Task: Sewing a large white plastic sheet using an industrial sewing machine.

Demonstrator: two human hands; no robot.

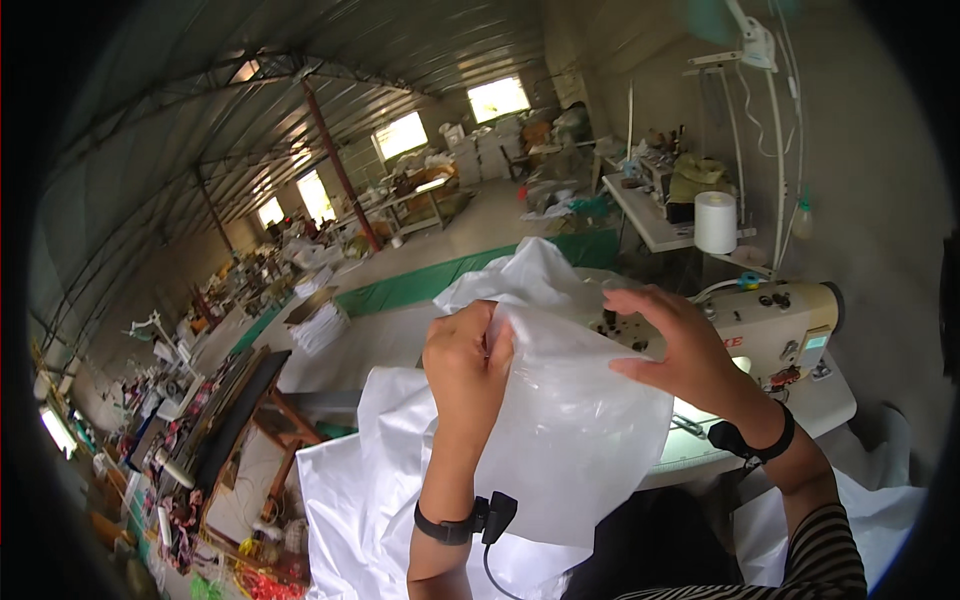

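Observation:
My left hand [466, 358] is closed on the upper edge of a white, slightly see-through plastic sheet [560, 440], holding it up in front of me. The sheet hangs down towards my lap, and more glossy white folds lie to its left and behind it. My right hand [680, 345] is at the sheet's right side, thumb and fingers spread apart with nothing between them. Beyond that hand stands a pale sewing machine [765, 315] with its lamp lit. Part of its bed is hidden by the sheet and my right hand. Both wrists wear black bands.
A white thread cone [715, 222] stands behind the machine, near a side table [645, 215] with clutter. At left is a wooden-framed bench with a dark top [240, 415]. A stack of white sheets [318, 325] sits on the floor near a green strip [440, 280]. More white material lies at lower right.

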